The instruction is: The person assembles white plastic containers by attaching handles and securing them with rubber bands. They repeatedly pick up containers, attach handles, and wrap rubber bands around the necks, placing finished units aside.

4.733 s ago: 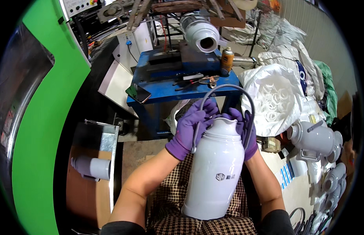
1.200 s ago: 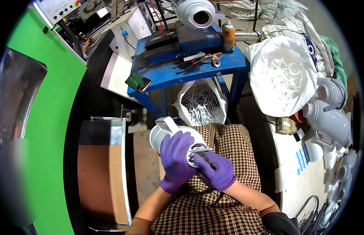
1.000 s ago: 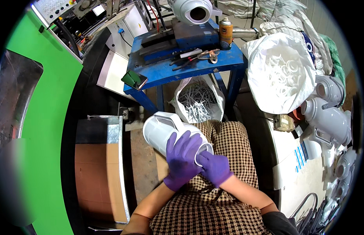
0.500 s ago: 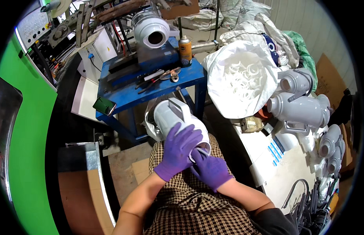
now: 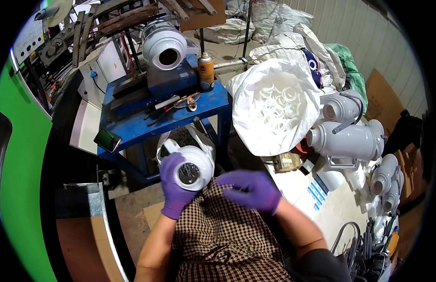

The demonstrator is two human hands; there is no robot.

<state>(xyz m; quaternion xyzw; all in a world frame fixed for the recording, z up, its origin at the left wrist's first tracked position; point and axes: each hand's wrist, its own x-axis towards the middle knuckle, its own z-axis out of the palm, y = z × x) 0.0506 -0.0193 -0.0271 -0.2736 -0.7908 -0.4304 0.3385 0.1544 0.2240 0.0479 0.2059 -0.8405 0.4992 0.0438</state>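
Observation:
A light grey thermos jug body [image 5: 204,161] stands at my lap with its round opening turned up toward me. My left hand [image 5: 174,188], in a purple glove, grips its left side. Through the opening a dark, shiny interior shows. The jug's handle [image 5: 171,145] points up and left, away from me. My right hand [image 5: 252,191], also gloved in purple, is off the jug, to its right. Its fingers stretch left, apart and slightly blurred, and no object shows in them.
Ahead is a blue metal bench [image 5: 128,129] with another grey jug [image 5: 164,44], a spray can [image 5: 206,71] and pliers [image 5: 167,113]. A white sack [image 5: 236,110] of white rings [image 5: 279,105] stands right. More grey jugs [image 5: 347,140] lie beyond the white table [image 5: 351,207].
The jug has tipped up so its opening faces me. My left hand has shifted left along its side, and my right hand has come away from the opening to the right.

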